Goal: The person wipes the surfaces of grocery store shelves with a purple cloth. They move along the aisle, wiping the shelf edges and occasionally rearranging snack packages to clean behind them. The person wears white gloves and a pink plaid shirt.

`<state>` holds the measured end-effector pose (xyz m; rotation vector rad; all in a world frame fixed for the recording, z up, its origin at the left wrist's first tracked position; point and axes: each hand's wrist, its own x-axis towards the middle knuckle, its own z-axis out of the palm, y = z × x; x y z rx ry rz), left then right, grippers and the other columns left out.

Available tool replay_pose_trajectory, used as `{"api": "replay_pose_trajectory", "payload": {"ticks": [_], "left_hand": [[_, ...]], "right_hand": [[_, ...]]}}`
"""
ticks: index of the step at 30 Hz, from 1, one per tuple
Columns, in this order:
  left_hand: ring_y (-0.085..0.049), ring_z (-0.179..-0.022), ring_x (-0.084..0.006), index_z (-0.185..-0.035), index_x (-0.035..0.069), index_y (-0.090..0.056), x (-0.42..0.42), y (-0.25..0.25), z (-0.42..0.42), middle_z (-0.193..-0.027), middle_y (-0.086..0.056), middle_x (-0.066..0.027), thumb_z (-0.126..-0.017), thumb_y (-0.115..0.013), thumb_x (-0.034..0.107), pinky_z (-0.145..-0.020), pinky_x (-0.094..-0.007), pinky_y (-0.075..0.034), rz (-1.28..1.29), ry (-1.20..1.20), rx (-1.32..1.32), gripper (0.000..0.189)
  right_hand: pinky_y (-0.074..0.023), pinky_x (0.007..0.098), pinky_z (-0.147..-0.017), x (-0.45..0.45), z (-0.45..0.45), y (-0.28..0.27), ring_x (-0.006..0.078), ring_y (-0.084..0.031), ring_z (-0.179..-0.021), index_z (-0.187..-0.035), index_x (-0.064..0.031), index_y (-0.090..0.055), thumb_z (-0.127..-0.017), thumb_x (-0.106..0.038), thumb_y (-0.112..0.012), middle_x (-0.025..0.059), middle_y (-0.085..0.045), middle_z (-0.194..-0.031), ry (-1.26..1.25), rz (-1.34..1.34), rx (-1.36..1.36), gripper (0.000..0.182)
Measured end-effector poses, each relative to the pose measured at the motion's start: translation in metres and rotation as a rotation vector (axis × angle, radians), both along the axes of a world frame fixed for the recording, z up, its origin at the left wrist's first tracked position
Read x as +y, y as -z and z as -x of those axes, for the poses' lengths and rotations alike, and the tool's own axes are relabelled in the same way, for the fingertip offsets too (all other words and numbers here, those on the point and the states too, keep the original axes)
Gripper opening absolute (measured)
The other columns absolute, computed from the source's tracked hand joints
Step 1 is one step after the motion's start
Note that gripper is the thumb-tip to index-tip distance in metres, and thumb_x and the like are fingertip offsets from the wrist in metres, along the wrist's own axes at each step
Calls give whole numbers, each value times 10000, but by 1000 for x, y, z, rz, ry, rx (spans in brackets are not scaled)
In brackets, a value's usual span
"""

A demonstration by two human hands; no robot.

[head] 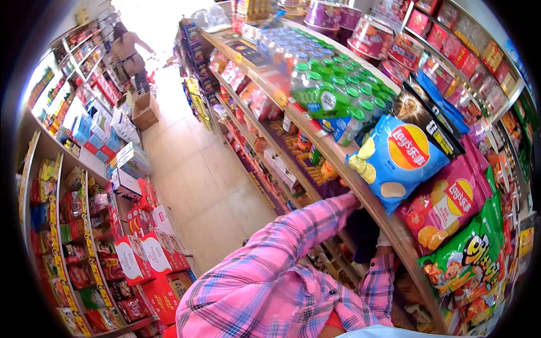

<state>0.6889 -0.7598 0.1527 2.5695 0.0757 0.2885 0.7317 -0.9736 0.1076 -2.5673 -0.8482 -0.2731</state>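
Observation:
Both my arms, in pink plaid sleeves, reach to the wooden shelf unit (329,152). My left hand (358,203) is at the edge of the top board, mostly hidden behind it. Below the same board, my right hand (383,246) goes into the shelf, with something whitish at its fingers; what it is cannot be told. Dark purple material (365,236) hangs between the hands. On the top board near them lie a blue Lay's chip bag (401,158), a magenta Lay's chip bag (448,207) and a green snack bag (465,253).
Shrink-wrapped green-capped bottles (338,88) stand farther along the board. A tiled aisle floor (198,169) runs to a bright doorway. Along its left are red gift boxes (162,253), snack shelves (80,236) and a cardboard box (145,110). Another person (129,55) stands at the far end.

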Motion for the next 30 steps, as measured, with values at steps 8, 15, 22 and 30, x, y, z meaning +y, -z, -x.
{"api": "replay_pose_trajectory", "payload": {"ticks": [8,15,22,30], "left_hand": [[-419,-1287,-298,-1313,79,-517,10,-48,78,-1370,-486,-156,-968,-404,233,-1110,-402,-277,-138,160,15,394],[-394,-1302,-365,-1344,-16,-437,3,-37,177,-1360,-450,-245,-723,-476,-11,-1092,-384,-324,558,-261,-329,622],[-376,-1332,-218,-1382,34,-398,-5,-14,225,-1389,-451,-129,-871,-618,96,-1060,-339,-343,983,-469,-520,559],[-624,-876,-169,-1133,25,-588,8,-14,252,-980,-650,-38,-832,-649,42,-817,-311,-504,2217,-233,-344,308]], "right_hand": [[-239,444,-1112,21,100,-70,441,-285,-1331,-1413,52,-297,-813,-271,-678,304,-324,-1422,-190,116,232,780],[-389,488,-983,78,108,-76,476,-468,-1141,-1315,75,-387,-803,-164,-663,330,-479,-1215,-163,283,163,629],[-480,414,-884,110,109,-105,398,-605,-1005,-1240,-5,-517,-802,-113,-534,269,-598,-1138,-250,-30,367,451],[-473,322,-878,86,140,-143,216,-600,-998,-1197,29,-566,-875,-119,-658,125,-633,-1093,-319,-295,528,366]]}}
